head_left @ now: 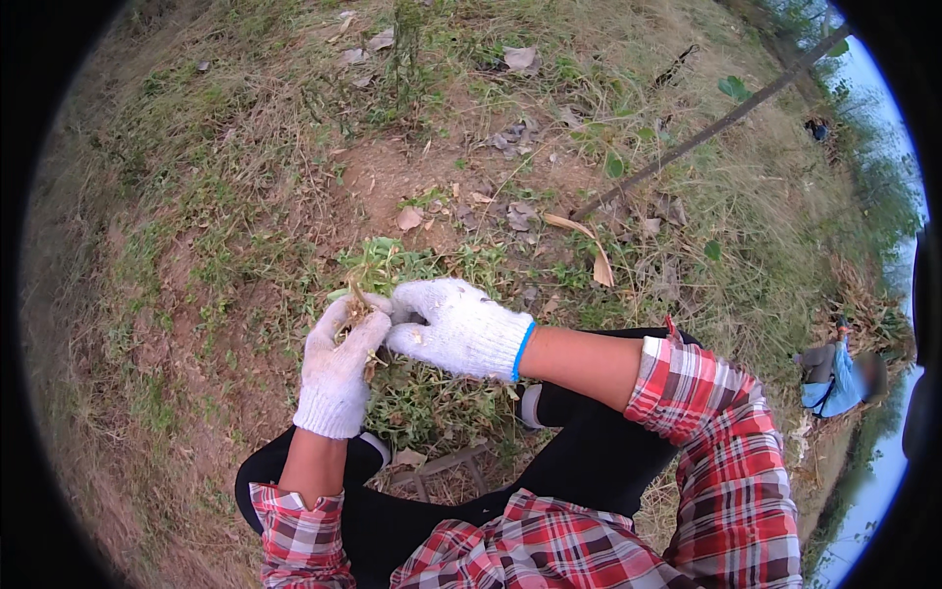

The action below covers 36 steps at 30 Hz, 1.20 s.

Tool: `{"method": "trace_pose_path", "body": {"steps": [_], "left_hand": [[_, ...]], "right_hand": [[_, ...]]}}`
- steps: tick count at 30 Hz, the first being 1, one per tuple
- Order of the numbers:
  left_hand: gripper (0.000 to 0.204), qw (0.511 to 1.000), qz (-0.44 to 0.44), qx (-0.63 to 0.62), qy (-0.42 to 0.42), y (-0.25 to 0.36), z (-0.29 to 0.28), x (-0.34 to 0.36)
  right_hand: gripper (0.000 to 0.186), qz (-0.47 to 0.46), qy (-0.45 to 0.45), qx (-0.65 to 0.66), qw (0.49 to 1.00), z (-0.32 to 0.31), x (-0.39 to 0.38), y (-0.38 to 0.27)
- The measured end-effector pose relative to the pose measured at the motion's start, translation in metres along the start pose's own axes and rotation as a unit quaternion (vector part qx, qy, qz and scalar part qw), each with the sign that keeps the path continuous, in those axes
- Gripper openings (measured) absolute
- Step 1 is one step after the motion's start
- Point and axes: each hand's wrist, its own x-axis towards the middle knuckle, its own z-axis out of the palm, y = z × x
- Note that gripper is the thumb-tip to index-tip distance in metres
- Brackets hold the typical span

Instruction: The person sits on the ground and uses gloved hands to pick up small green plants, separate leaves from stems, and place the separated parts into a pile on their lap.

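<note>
My left hand (336, 363), in a white knit glove, is closed on a small green plant (371, 260) with pale dry stems or roots. My right hand (451, 328), in a white glove with a blue cuff, is beside it with fingers closed at the same plant, thumb pointing left toward my left hand. Below both hands is a patch of cut or loose green weeds (422, 402) between my legs, and a metal tool (442, 471) lies partly hidden there.
Dry grass, bare soil and fallen leaves cover the slope (373, 177) ahead. A thin pole (706, 128) runs diagonally at upper right, near a curled dry leaf (599, 255). Another person (834, 383) in light blue is at the right; a small dark figure (816, 128) is farther off.
</note>
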Motion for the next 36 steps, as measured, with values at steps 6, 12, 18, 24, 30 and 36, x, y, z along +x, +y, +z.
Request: {"method": "trace_pose_path", "body": {"steps": [6,12,18,24,30,36], "left_hand": [[0.019,0.997,-0.025,-0.061,0.038,-0.01,-0.014,0.01],[0.02,0.991,-0.027,-0.134,-0.001,-0.01,-0.019,0.01],[0.024,0.987,0.013,-0.157,-0.012,-0.025,-0.019,0.016],[0.04,0.97,-0.03,-0.233,-0.061,-0.019,-0.012,0.011],[0.041,0.975,0.005,-0.197,-0.099,-0.028,-0.013,0.015],[0.036,0.976,-0.02,-0.203,-0.079,-0.023,-0.011,0.009]], "right_hand": [[0.026,-0.006,-0.027,-0.056,0.998,-0.02,0.005,0.003],[0.027,0.004,-0.037,0.011,0.999,-0.022,0.0,0.005],[0.037,-0.016,-0.06,0.065,0.996,-0.015,-0.002,0.001],[0.034,0.002,-0.061,0.094,0.994,-0.006,-0.003,0.01],[0.038,0.066,-0.099,0.089,0.989,-0.005,-0.006,0.003],[0.035,0.092,-0.118,0.026,0.988,-0.005,-0.005,-0.002]]}}
